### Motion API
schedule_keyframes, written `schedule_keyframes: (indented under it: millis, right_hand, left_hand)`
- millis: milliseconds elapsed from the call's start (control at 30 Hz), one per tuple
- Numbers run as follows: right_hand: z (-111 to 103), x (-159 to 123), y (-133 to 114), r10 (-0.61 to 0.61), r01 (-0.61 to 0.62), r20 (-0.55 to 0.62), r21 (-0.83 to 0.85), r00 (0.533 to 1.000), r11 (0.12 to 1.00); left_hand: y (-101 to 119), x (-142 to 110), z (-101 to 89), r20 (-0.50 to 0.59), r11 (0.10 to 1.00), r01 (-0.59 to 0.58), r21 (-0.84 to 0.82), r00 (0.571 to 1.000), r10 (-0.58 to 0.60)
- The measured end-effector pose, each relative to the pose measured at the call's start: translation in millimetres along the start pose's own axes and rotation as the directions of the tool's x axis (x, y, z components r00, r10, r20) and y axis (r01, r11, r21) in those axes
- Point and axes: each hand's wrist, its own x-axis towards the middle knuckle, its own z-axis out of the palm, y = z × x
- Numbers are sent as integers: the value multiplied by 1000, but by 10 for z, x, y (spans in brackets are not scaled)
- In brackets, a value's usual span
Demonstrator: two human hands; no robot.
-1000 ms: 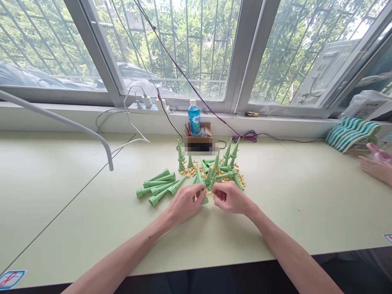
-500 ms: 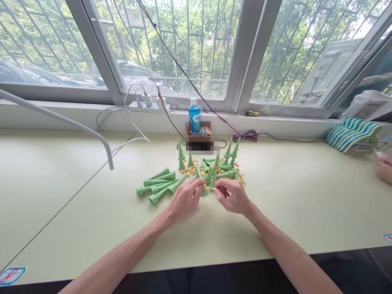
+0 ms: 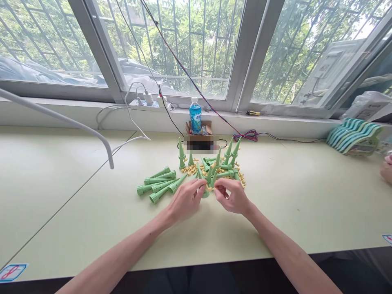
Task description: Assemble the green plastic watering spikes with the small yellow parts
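Where the two hands nearly meet, a little below the centre of the frame, a small yellow fitting point(image 3: 210, 188) bridges the narrow gap between their fingertips. Its long axis runs roughly left to right across the picture, dipping slightly towards the right, so it points from one grip straight at the other. The left hand point(image 3: 186, 200) has thumb and forefinger pinched on its left end; the right hand point(image 3: 232, 196) pinches its right end just as tightly, and neither is plainly nearer. Whether this is one piece or two meeting end to end, I cannot tell.

Just below the fitting shows a green flared base point(image 3: 206, 195), partly hidden by the left fingertips. Upright green spikes point(image 3: 234, 154) and scattered yellow fittings point(image 3: 189, 170) crowd the area above the hands, leaving little room that way, while lying green spikes point(image 3: 156, 180) fan out to the left of centre. Bare pale tabletop point(image 3: 290, 196) stretches across the right of the frame and below the wrists, down to its front edge. Another person's hand point(image 3: 386, 169) shows at the far right margin, well apart.
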Motion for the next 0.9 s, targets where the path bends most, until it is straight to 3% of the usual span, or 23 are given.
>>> schedule_keyframes:
  millis: [433, 900]
  right_hand:
    - [42, -1, 51, 34, -34, -33, -16, 999, 999]
    - [54, 18, 52, 47, -46, -41, 25, 998, 999]
  left_hand:
    - [-8, 5, 5, -68, 998, -16, -53, 998, 13]
    - [15, -5, 7, -30, 1000, 19, -4, 999, -19]
